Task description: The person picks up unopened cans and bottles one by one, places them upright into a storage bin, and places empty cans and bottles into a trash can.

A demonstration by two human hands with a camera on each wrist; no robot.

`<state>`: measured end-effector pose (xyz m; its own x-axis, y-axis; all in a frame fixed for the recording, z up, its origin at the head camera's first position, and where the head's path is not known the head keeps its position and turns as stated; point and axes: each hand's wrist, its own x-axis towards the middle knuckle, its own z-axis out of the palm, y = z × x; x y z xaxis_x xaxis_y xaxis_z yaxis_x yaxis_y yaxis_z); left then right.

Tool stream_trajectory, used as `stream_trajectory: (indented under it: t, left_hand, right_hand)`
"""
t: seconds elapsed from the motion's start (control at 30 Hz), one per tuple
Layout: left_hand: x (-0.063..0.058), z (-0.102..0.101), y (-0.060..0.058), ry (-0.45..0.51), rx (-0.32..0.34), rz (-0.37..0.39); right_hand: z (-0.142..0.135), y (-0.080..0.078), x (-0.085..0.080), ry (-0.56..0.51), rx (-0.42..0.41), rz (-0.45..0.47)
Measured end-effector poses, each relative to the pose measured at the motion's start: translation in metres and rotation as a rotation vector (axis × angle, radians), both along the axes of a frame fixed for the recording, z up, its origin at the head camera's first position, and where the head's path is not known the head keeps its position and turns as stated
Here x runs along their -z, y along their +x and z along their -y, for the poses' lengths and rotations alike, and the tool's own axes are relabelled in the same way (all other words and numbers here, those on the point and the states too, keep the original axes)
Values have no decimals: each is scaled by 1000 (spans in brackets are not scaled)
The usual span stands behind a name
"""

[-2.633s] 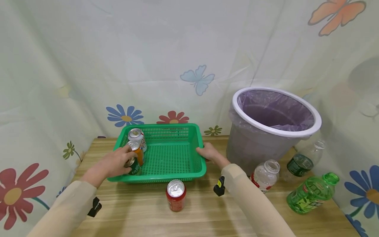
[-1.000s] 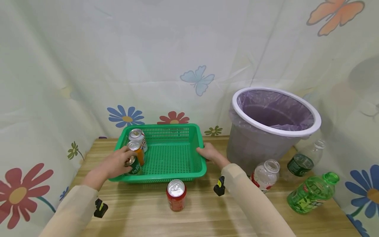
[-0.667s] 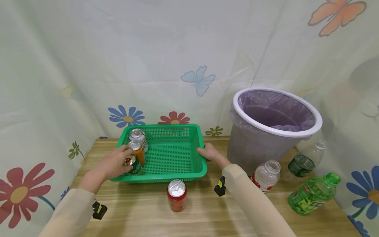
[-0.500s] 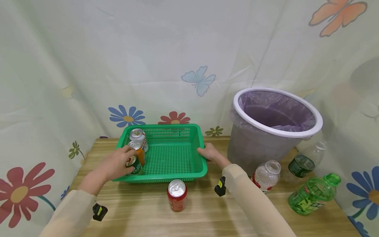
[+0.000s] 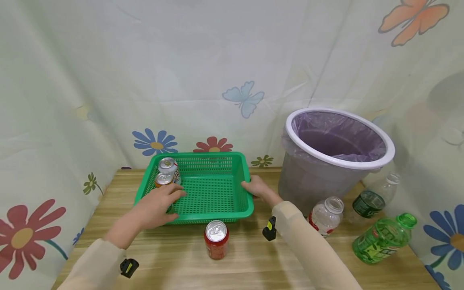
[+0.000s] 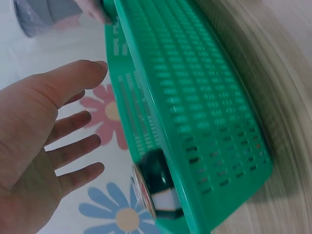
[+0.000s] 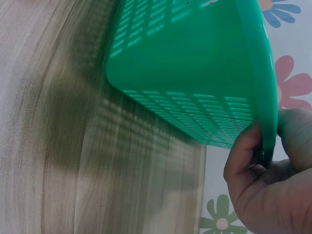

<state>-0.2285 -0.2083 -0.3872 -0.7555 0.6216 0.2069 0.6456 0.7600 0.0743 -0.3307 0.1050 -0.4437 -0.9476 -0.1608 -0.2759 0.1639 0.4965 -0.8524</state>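
My left hand (image 5: 157,206) hovers over the front left of a green plastic basket (image 5: 206,216), its fingers spread and holding nothing. Beneath it a dark green can (image 6: 158,183) stands inside the basket, mostly hidden by the hand in the head view. Behind that are an orange can (image 5: 164,178) and a white can (image 5: 169,166), lined up along the basket's left wall. With curled fingers my right hand (image 7: 273,185) grips the rim at the basket's right end. A red can (image 5: 216,239) stands upright on the table just in front of the basket.
A grey bin (image 5: 311,177) with a purple liner stands at the back right. Near it on the table (image 5: 246,266) are a clear bottle with a red label (image 5: 325,216), a clear bottle with a dark label (image 5: 373,199) and a green bottle (image 5: 384,237). A patterned curtain (image 5: 195,80) hangs behind.
My left hand has let go of the dark green can and moved up and to the right, its fingers opening. The right hand stays on the rim.
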Motion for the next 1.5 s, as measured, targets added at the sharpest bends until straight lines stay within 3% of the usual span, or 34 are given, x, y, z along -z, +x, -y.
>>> stream_trajectory:
  t: [0.57,0.87,1.5]
  left_hand:
    - [1,-45,19,-52,127,24]
    - [10,-60,24,-64,174,62]
    - [27,-87,35,-31,287,65]
  right_hand:
    - [2,-1,-5,22,15,13]
    - [2,-2,-4,32,5,4]
    - [0,-1,-5,52,-11,-4]
